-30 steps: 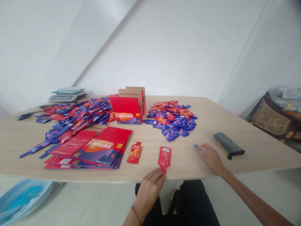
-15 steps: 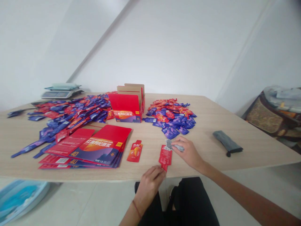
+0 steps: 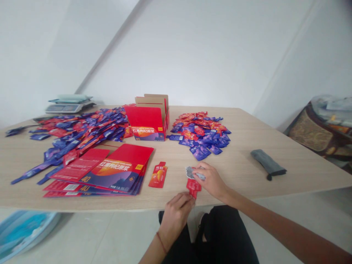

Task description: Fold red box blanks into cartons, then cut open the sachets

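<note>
Fingers of our left hand [image 3: 176,212] pinch the near tip of the red sachet [image 3: 193,185] at the table [image 3: 247,168] edge; our right hand [image 3: 210,178] grips a small grey piece [image 3: 190,172] lying over its far end.

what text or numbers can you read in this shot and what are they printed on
"红黑枸杞原浆" on the front of the open red box
"红黑枸杞原浆" on the top flat carton in the stack
"40" in gold on the flat cartons' lower edge, and small on the open box
Two white characters on the red sachet: too blurred to read
Print on the loose sachet piles, the scale and the pouch under the right hand: too small to read
</note>
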`<state>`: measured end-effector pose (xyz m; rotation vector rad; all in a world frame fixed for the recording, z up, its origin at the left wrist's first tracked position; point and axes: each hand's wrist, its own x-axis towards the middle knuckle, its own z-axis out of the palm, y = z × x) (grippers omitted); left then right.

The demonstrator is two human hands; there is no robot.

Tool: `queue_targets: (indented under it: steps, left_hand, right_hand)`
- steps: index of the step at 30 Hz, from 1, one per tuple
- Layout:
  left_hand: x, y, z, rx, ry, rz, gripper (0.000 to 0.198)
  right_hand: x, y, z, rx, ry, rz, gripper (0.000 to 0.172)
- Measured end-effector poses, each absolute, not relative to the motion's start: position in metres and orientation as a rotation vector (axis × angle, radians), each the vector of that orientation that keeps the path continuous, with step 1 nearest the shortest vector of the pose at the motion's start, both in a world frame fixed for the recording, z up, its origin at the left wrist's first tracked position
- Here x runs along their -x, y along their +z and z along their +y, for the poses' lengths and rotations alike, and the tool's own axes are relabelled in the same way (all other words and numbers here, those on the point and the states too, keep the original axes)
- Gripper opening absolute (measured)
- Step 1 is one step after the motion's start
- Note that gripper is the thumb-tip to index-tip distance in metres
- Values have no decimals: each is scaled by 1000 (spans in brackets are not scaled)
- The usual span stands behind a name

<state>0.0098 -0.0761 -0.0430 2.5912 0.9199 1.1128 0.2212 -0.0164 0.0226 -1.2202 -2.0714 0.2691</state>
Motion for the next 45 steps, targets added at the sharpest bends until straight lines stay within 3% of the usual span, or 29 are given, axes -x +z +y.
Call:
queue_targets:
  steps: [9, 18, 23, 28, 32, 39, 45]
  left_hand:
    - [-10, -40, -75, -2563, 1102, 863, 24]
    - [-9, -42, -76, -2555, 1135, 889, 22]
    - [-8, -44, -76, -2562, 1111, 905, 20]
    - [-9, -46, -76, -2566, 1153, 906, 19]
    - [-11, -44, -76, -2578, 1166, 913, 19]
    - [-12, -42, -77, -2532, 1109, 912, 19]
    - [-10, -47, -75, -2539, 1091, 892, 19]
  right_hand:
    - [-214, -16, -30, 1125, 165, -2448, 16]
    - [-239, -12, 26, 1257, -111, -2506, 22]
    - [-254, -9, 52, 1396, -44, -2377, 24]
    - [-244, 9, 27, 1210, 158, -2073, 18]
    - [-223, 8, -6, 1036, 246, -2170, 16]
    - [-204, -26, -26, 1004, 58, -2423, 18]
    - [-211, -23, 1, 1120, -49, -2446, 17]
